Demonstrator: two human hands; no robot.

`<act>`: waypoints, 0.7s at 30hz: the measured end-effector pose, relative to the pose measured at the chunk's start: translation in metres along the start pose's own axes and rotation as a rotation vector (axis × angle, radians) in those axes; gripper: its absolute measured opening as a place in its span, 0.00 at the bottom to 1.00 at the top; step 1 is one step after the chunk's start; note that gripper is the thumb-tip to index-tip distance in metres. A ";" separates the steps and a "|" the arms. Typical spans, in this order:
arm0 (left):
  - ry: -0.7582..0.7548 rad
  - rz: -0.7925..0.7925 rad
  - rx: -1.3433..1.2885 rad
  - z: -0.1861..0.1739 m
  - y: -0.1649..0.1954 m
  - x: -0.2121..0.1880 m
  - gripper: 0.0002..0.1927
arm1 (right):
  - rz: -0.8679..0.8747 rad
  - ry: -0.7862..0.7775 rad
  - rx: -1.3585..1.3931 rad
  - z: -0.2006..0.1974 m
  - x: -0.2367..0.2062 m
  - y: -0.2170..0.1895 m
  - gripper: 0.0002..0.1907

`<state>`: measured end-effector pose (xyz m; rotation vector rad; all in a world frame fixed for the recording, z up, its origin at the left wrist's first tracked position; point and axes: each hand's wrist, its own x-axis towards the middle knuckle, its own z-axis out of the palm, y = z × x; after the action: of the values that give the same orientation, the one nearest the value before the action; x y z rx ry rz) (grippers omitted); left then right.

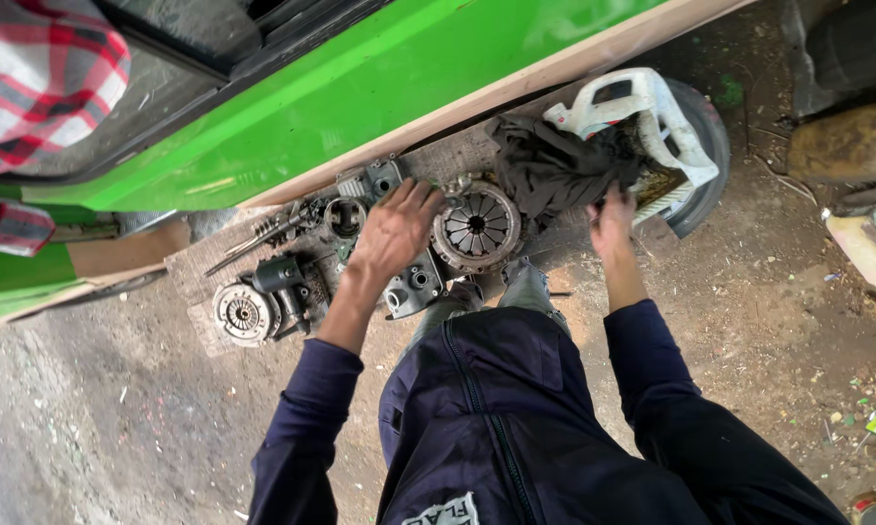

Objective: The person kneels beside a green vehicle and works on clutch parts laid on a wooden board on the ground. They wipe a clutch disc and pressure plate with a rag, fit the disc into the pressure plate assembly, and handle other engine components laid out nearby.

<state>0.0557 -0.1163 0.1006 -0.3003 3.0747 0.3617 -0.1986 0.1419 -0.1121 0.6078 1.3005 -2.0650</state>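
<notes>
My left hand [395, 229] reaches down with its fingers spread over greasy engine parts on a mat [197, 262], just left of a round clutch pressure plate [476, 227]. It hovers above a grey metal housing [414, 287] and holds nothing that I can see. My right hand [613, 219] is at the edge of a dark rag [552, 165] draped over a white plastic crate [652, 117]. Its fingers curl at the rag's lower edge, and whether they grip it is unclear.
A green vehicle body [360, 87] runs along the top. More parts lie on the mat: a clutch disc [244, 312], a dark motor-like part [280, 275], a ring-shaped part [344, 216]. A tyre [702, 146] sits behind the crate. Another person's plaid sleeve [39, 68] shows at top left.
</notes>
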 end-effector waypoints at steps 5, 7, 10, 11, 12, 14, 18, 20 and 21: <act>0.143 0.008 0.074 -0.056 -0.005 0.001 0.12 | 0.085 -0.237 -0.866 -0.005 -0.045 0.026 0.23; 0.131 -0.044 0.055 -0.081 0.000 0.005 0.10 | 0.113 -0.458 -1.017 0.005 -0.061 0.046 0.18; 0.072 -0.024 0.087 -0.111 0.012 0.018 0.10 | 0.050 -0.554 -0.938 0.017 -0.073 0.065 0.14; 0.103 0.079 0.160 -0.118 0.018 0.022 0.12 | 0.035 -0.531 -0.927 0.020 -0.075 0.068 0.14; 0.137 0.181 0.236 -0.124 0.023 0.026 0.16 | -0.027 -0.414 -0.816 0.021 -0.076 0.070 0.14; 0.054 0.233 0.264 -0.127 0.032 0.036 0.17 | -0.154 -0.184 -0.593 0.017 -0.075 0.071 0.15; 0.035 0.385 0.339 -0.112 0.037 0.058 0.22 | 0.056 -0.154 -0.236 0.003 -0.074 0.065 0.17; -0.084 0.424 0.466 -0.099 0.035 0.064 0.25 | 0.111 -0.151 -0.226 0.000 -0.076 0.064 0.17; -0.145 0.447 0.529 -0.093 0.035 0.066 0.26 | 0.109 -0.131 -0.193 -0.001 -0.077 0.064 0.17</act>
<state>-0.0164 -0.1170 0.1954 0.4120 2.9154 -0.4074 -0.0986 0.1417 -0.1015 0.4399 1.3406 -1.8330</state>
